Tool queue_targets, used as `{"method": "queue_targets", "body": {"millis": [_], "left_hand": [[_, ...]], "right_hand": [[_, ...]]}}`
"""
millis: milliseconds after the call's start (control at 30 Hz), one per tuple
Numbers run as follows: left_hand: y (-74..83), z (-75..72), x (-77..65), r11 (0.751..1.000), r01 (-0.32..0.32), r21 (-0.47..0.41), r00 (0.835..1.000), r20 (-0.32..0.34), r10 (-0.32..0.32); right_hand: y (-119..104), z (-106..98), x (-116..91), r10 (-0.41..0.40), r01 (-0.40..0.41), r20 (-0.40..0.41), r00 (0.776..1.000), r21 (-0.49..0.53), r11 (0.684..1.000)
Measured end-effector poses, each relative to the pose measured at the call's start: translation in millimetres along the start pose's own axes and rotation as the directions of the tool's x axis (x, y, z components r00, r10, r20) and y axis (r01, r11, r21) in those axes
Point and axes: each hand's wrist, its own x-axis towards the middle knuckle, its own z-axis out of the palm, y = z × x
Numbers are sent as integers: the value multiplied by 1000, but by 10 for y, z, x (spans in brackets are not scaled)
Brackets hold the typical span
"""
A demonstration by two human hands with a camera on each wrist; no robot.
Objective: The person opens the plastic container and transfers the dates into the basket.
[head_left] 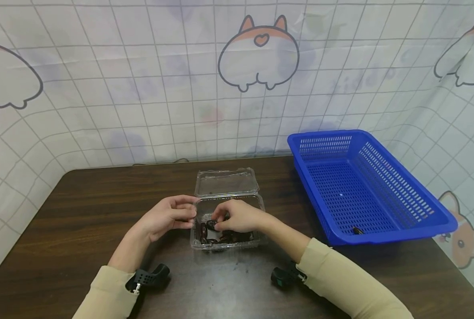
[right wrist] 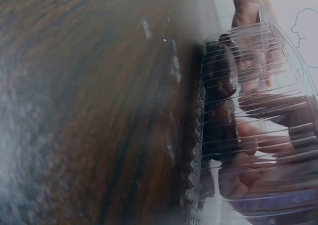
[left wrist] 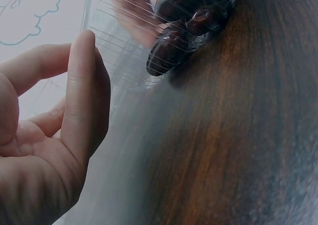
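A clear plastic box stands on the table with its lid folded back. Several dark, glossy oval pieces that look like dates lie inside it. My right hand reaches into the box, its thumb and forefinger pinching one date near the left side. Against the box's left wall rests my left hand, fingers fairly straight with the tips at the wall and rim. Through the ribbed plastic, the right wrist view shows the right fingers beside the dates.
A blue perforated plastic basket stands at the right, with a small dark piece on its floor near the front. The dark wood-grain table meets a white grid-patterned cloth at the back and sides.
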Motion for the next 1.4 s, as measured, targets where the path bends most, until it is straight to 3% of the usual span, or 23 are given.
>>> {"method": "queue_targets", "body": {"millis": [867, 1400], "left_hand": [[20, 4, -23, 1000, -2, 6, 1000, -9, 2], [16, 21, -13, 1000, -1, 11, 1000, -6, 1]], "right_hand": [[-29, 62, 37, -50, 46, -52, 997, -69, 997], [-71, 45, 8, -47, 45, -69, 997, -31, 999]]}}
